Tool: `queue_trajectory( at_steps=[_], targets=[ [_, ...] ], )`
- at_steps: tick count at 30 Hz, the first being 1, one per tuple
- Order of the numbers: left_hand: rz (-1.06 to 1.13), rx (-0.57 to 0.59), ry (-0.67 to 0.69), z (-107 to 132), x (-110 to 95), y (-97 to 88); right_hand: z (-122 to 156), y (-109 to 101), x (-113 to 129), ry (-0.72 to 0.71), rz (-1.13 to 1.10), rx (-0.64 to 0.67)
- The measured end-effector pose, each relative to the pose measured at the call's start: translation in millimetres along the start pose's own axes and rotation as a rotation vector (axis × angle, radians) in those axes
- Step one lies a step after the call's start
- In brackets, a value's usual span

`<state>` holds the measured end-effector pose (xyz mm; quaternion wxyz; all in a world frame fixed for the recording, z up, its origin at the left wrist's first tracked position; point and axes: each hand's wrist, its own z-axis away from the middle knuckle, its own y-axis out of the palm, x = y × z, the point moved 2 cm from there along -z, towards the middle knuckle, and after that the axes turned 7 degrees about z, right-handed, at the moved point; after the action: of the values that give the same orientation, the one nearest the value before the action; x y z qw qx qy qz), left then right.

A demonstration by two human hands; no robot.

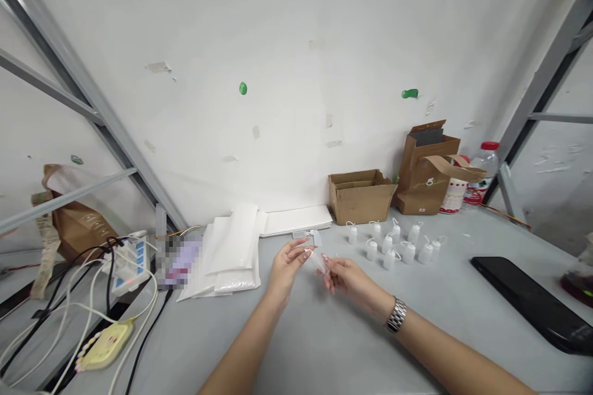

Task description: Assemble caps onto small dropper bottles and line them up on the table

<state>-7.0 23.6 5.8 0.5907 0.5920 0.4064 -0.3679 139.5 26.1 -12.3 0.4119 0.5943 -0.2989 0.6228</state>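
My left hand (pixel 283 268) and my right hand (pixel 346 278) meet over the grey table (pixel 324 333), both pinching a small clear plastic bag (pixel 317 259) between their fingertips. A tiny white piece (pixel 315 237) shows just above the bag. A metal watch (pixel 396 315) sits on my right wrist. To the right of my hands stand several small white bottles with loop caps (pixel 393 247).
White padded envelopes (pixel 234 247) lie stacked left of my hands. An open cardboard box (pixel 361 196), a brown paper bag (pixel 428 170) and a red-capped bottle (pixel 482 173) stand by the wall. A black flat device (pixel 532 302) lies at right. Power strips and cables (pixel 106 284) crowd the left.
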Motion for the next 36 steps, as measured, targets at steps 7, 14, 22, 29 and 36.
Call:
queue_trajectory(
  at_steps=[7, 14, 22, 29, 36],
  targets=[
    [0.021, -0.044, 0.042, -0.8, -0.2, -2.6, -3.2, -1.7, 4.6, -0.086, 0.086, -0.227],
    [0.025, 0.005, 0.047, -1.2, -0.2, -3.2, 0.7, 3.4, -2.1, 0.040, -0.234, 0.089],
    [-0.054, -0.046, 0.066, -0.2, -4.2, -3.1, -1.4, -1.1, 5.5, -0.084, 0.049, -0.095],
    [-0.085, 0.012, 0.044, 0.3, -5.5, -1.7, -0.9, -0.1, -3.1, -0.036, -0.107, 0.121],
    [-0.302, 0.217, 0.021, -1.9, -8.7, 0.2, -1.9, -1.5, -2.7, -0.077, -0.145, 0.071]
  ],
)
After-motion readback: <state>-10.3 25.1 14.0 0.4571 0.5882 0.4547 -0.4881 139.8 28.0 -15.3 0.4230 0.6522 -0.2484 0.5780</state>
